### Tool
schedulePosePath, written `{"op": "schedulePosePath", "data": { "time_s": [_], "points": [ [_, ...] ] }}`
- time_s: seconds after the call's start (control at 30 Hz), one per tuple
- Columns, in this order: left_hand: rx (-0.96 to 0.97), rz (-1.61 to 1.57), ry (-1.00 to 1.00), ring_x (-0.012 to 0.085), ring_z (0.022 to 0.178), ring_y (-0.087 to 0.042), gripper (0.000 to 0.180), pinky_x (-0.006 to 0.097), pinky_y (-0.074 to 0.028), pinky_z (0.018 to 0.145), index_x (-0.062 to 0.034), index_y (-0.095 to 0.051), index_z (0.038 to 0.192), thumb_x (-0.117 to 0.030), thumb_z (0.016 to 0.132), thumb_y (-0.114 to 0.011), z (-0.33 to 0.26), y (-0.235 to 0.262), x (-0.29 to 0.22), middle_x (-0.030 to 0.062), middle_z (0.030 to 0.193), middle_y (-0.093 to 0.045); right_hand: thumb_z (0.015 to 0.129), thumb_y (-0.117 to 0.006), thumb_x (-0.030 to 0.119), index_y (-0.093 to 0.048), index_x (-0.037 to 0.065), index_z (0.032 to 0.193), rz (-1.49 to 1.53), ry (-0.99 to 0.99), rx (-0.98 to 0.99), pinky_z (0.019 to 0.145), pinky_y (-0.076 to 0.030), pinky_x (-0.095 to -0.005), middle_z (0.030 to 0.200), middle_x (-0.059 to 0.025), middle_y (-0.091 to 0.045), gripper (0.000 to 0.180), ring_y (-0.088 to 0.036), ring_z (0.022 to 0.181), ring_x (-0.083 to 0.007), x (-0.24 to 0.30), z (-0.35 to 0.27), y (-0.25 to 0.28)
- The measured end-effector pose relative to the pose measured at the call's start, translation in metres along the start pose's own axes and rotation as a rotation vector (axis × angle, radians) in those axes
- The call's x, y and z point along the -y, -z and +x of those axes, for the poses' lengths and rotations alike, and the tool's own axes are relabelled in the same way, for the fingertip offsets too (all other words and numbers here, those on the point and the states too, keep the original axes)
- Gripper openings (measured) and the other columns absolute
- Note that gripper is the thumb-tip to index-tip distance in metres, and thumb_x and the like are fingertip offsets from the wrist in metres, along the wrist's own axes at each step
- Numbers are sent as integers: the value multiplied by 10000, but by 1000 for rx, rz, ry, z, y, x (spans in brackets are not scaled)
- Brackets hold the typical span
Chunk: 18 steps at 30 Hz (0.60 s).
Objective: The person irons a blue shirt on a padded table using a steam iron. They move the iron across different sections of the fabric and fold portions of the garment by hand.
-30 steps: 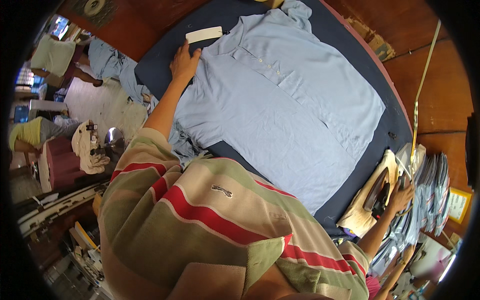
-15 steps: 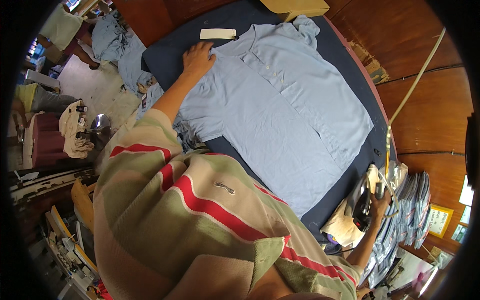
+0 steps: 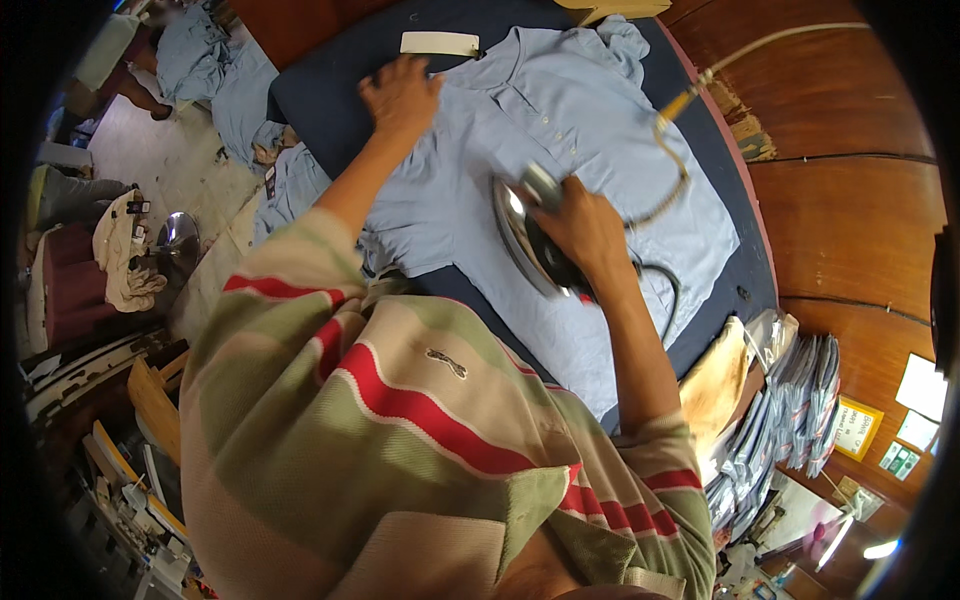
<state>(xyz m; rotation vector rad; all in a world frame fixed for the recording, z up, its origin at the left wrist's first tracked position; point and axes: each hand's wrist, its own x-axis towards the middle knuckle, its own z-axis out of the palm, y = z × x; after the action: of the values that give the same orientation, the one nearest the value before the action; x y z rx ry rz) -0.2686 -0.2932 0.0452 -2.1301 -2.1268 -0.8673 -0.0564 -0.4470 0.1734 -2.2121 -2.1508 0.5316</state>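
Observation:
A light blue shirt (image 3: 610,110) lies spread flat on a dark blue padded board (image 3: 330,100). My left hand (image 3: 402,95) presses flat on the shirt's left sleeve, fingers apart, near a white tag (image 3: 440,44). My right hand (image 3: 582,228) grips the handle of a clothes iron (image 3: 525,240), whose shiny soleplate rests on the middle of the shirt. A cord (image 3: 680,150) runs from the iron up to the right.
More light blue garments (image 3: 215,70) lie heaped on the floor at the upper left. A stack of packed shirts (image 3: 790,410) stands at the right beside a yellowed cloth (image 3: 715,385). Wooden panels (image 3: 850,110) border the board's right side. Clutter fills the lower left.
My right hand has brought the iron from the board's right end onto the middle of the shirt. My left hand has stayed on the sleeve.

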Motion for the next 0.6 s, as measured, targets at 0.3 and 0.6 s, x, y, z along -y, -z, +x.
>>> {"op": "schedulePosePath", "data": {
  "time_s": [0.3,0.6],
  "points": [
    [198,-61,230,256,1274,-356,311,556,-193,984,-81,-687,776,-376,818,-598,-73,41,39,54,1353,-451,794,-550,535,-658,-6,881,-22,216,-110,760,-507,-434,869,-239,-648,559,-633,842,-379,70,144,3],
    [131,-106,240,236,1303,-336,296,563,-218,991,-103,-673,743,-379,820,-597,-89,35,58,-1,1360,-456,779,-554,544,-664,22,960,-90,482,-2,759,-513,-427,880,-229,-650,563,-642,846,-358,110,126,-6]
  ]
}}
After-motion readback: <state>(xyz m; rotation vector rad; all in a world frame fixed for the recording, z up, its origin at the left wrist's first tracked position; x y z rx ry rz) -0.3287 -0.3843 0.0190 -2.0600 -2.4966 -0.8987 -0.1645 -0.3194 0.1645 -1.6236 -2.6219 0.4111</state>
